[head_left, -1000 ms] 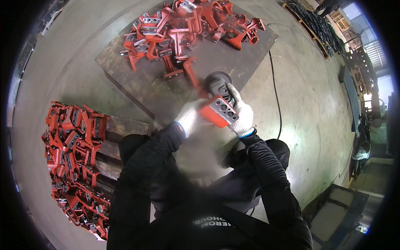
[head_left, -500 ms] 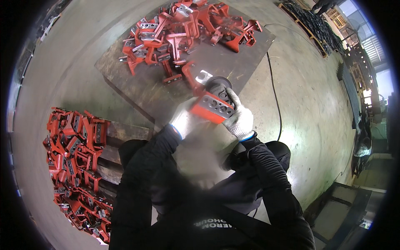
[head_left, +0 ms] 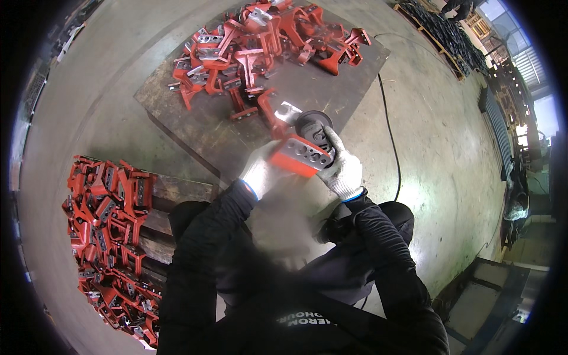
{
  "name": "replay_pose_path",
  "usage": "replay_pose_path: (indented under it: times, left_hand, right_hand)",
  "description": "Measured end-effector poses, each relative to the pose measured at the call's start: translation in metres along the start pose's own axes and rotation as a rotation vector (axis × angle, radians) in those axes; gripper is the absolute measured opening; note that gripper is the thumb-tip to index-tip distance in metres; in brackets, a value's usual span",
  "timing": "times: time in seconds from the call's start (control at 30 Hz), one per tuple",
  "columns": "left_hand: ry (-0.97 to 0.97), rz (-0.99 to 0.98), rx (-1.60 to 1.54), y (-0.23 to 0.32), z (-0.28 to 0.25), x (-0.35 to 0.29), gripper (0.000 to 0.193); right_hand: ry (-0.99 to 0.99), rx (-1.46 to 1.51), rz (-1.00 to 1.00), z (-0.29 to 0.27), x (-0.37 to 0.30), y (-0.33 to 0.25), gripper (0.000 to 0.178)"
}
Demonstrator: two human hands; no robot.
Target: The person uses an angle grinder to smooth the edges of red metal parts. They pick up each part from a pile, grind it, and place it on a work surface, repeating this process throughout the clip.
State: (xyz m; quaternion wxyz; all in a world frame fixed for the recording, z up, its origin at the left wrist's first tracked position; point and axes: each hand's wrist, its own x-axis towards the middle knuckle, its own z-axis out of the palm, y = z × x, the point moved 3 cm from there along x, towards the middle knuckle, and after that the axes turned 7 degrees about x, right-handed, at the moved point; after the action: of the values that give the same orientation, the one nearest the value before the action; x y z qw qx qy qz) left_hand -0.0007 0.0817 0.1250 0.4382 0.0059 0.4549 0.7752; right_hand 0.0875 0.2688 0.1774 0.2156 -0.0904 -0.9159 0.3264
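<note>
My left hand (head_left: 259,170), in a white knit glove, is closed on the near-left side of a red metal bracket (head_left: 291,164). The bracket's bare grey face, with several round holes, is turned up. My gloved right hand (head_left: 345,171) is wrapped round an angle grinder (head_left: 315,129) with a dark round disc, just beyond the bracket's right end. The grinder's body is mostly hidden by the hand and the bracket. Right past the bracket, another red bracket (head_left: 269,115) with a shiny bare-metal end lies on a dark metal plate (head_left: 207,127).
A heap of red brackets (head_left: 251,59) covers the plate's far part. More brackets (head_left: 106,225) are piled on a wooden pallet (head_left: 160,222) at my left. A black cable (head_left: 387,130) runs along the floor at right. Far right, a person's legs (head_left: 458,9) show beside a loaded pallet (head_left: 438,41).
The grinder's head has shifted slightly toward the right, showing more of its disc. Both hands keep their holds, and the bracket stays almost in place.
</note>
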Motion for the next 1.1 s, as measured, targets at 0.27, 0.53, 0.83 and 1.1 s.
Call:
replay_pose_path:
  times: [0.27,0.53,0.83,1.1]
  left_hand:
    - [0.101,-0.085,0.011,-0.001,0.008,-0.002,0.037]
    - [0.045,-0.108,-0.194,-0.008,-0.002,0.005,0.037]
    - [0.085,0.114,0.097,0.012,-0.015,0.005,0.037]
    - [0.671,0.234,0.523,0.023,-0.084,0.044,0.055]
  right_hand:
    - [-0.151,-0.03,0.09,-0.006,0.002,-0.01,0.078]
    - [-0.073,-0.01,0.087,-0.003,0.001,-0.007,0.077]
    - [-0.095,0.033,0.305,-0.007,0.002,0.021,0.097]
    - [-0.084,0.556,0.327,-0.017,-0.004,0.005,0.099]
